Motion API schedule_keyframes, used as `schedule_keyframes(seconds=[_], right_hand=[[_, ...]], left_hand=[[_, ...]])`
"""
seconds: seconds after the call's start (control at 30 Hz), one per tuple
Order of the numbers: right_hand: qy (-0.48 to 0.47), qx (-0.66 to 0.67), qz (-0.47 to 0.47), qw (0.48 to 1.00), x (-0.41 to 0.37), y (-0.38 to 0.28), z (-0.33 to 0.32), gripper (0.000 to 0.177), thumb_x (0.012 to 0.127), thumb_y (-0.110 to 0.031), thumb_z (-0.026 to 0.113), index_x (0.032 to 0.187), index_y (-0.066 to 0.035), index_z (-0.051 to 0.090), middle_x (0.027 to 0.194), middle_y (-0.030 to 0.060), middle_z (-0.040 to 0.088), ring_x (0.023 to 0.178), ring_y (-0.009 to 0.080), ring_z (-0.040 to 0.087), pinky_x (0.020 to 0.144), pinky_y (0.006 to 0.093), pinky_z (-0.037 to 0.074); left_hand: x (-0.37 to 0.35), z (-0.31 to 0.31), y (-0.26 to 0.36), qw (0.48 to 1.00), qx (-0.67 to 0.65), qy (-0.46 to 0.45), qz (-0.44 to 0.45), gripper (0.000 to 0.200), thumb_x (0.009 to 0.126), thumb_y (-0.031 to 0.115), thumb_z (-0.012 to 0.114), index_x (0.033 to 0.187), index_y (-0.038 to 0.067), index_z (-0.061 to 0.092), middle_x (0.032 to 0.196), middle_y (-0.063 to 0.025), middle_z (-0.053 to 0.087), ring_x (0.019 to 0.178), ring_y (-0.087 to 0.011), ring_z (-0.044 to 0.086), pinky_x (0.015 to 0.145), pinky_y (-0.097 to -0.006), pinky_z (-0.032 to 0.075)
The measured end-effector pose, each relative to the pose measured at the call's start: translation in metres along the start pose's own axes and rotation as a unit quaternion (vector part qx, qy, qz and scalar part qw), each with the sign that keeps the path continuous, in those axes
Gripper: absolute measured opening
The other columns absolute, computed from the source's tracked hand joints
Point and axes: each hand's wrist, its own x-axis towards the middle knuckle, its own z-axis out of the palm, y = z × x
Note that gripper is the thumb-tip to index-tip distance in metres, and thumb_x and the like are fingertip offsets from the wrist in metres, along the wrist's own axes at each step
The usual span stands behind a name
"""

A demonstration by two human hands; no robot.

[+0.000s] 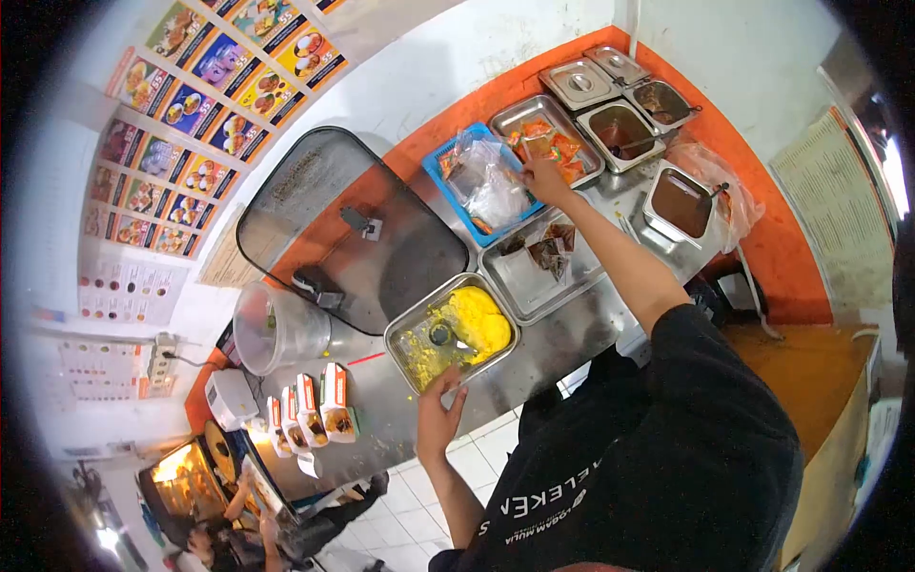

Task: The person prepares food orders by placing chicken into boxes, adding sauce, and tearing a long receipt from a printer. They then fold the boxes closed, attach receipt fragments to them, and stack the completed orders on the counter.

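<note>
Orange packets [567, 150], head view, lie beyond and right of the steel tray [406, 330] of yellow food [481, 319]. Right hand [545, 179] is at them; cannot tell whether its fingers grip. Advisable: pinch one packet by its edge. Left hand [440, 410], thumb and fingers apart, is at the steel tray's near rim; contact unclear.

From where I stand, the easiest lane for a hand runs low over the steel counter [386, 424], between the row of food boxes [310, 410] and the steel pan of yellow rice [477, 322], though the left hand [438, 417] sits at that pan's near edge. Past the pan, a black-framed mesh cover [419, 205] bars the reach to the wall, a clear plastic bucket [262, 334] crowding one end and a blue basket [441, 181] the other (tight quarters, that corner). The right arm [634, 262] spans the gap between the packet tray [519, 286] and the brown sauce pan [680, 205].
</note>
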Motion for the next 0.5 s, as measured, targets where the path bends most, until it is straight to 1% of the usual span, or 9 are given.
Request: schedule_keyframes(seconds=[0.03,0.07,0.13,0.2,0.23,0.3,0.37,0.43,0.5], right_hand=[[-0.051,0.157,0.032,0.986,-0.003,-0.012,-0.017,0.017,0.084,-0.014,0.066,0.087,0.002,0.068,0.072,0.0110,0.068,0.064,0.0163,0.066,0.060,0.0343,0.052],[-0.102,0.308,0.064,0.944,-0.006,-0.026,-0.038,0.017,0.086,-0.014,0.065,0.087,0.002,0.067,0.075,0.0103,0.069,0.067,0.0151,0.066,0.062,0.0331,0.053],[-0.199,0.424,0.088,0.879,-0.035,-0.063,-0.075,0.013,0.085,-0.009,0.064,0.086,0.003,0.068,0.083,0.0100,0.069,0.072,0.0148,0.067,0.066,0.0303,0.054],[-0.316,0.487,0.101,0.808,-0.075,-0.084,-0.102,0.013,0.086,-0.009,0.063,0.090,0.003,0.068,0.082,0.0082,0.069,0.071,0.0140,0.067,0.065,0.0298,0.055],[-0.347,0.478,0.078,0.803,-0.095,-0.089,-0.115,0.015,0.088,-0.010,0.063,0.093,0.004,0.066,0.083,0.0081,0.068,0.072,0.0144,0.067,0.065,0.0293,0.055],[-0.380,0.470,0.052,0.795,-0.128,-0.090,-0.144,0.017,0.090,-0.011,0.063,0.097,0.004,0.065,0.084,0.0080,0.068,0.073,0.0147,0.068,0.065,0.0287,0.055],[-0.376,0.508,0.127,0.765,-0.148,-0.081,-0.168,0.021,0.092,-0.014,0.062,0.101,0.005,0.061,0.086,0.0085,0.067,0.076,0.0160,0.068,0.065,0.0279,0.055],[-0.371,0.523,0.145,0.753,-0.157,-0.061,-0.183,0.018,0.093,-0.014,0.061,0.099,0.004,0.060,0.084,0.0091,0.067,0.076,0.0162,0.068,0.066,0.0279,0.055],[-0.347,0.526,0.190,0.753,-0.161,-0.054,-0.201,0.016,0.094,-0.013,0.060,0.097,0.002,0.061,0.082,0.0081,0.067,0.074,0.0139,0.067,0.065,0.0269,0.054]], left_hand=[[0.006,0.011,0.013,1.000,-0.018,0.018,0.005,0.044,0.087,0.006,0.066,0.129,0.000,0.055,0.110,-0.0149,0.067,0.097,-0.0213,0.066,0.086,-0.0325,0.051],[0.015,0.023,0.026,0.999,-0.036,0.037,0.012,0.045,0.089,0.008,0.066,0.131,0.000,0.053,0.112,-0.0142,0.066,0.101,-0.0202,0.065,0.087,-0.0329,0.051],[0.041,0.065,0.038,0.976,-0.187,0.113,0.012,0.046,0.093,0.012,0.063,0.135,0.001,0.049,0.117,-0.0134,0.064,0.107,-0.0204,0.062,0.089,-0.0337,0.051],[0.067,0.100,0.067,0.930,-0.348,0.120,-0.007,0.044,0.095,0.015,0.061,0.135,0.001,0.049,0.120,-0.0136,0.062,0.110,-0.0206,0.060,0.089,-0.0342,0.051],[0.075,0.120,0.073,0.929,-0.347,0.129,-0.009,0.044,0.095,0.015,0.061,0.135,0.001,0.049,0.120,-0.0136,0.062,0.110,-0.0206,0.060,0.089,-0.0342,0.051],[0.090,0.157,0.076,0.836,-0.542,0.086,-0.024,0.042,0.094,0.014,0.062,0.132,-0.001,0.051,0.121,-0.0148,0.060,0.108,-0.0192,0.060,0.086,-0.0325,0.053],[0.095,0.173,0.087,0.859,-0.502,0.092,-0.045,0.043,0.093,0.013,0.064,0.132,-0.002,0.050,0.123,-0.0147,0.059,0.108,-0.0182,0.059,0.086,-0.0324,0.053],[0.096,0.189,0.101,0.887,-0.443,0.104,-0.072,0.042,0.090,0.010,0.067,0.128,-0.003,0.053,0.119,-0.0130,0.061,0.102,-0.0158,0.061,0.085,-0.0317,0.054],[0.095,0.197,0.129,0.877,-0.468,0.087,-0.061,0.039,0.090,0.010,0.068,0.124,-0.003,0.055,0.115,-0.0121,0.063,0.100,-0.0157,0.062,0.084,-0.0320,0.055]])
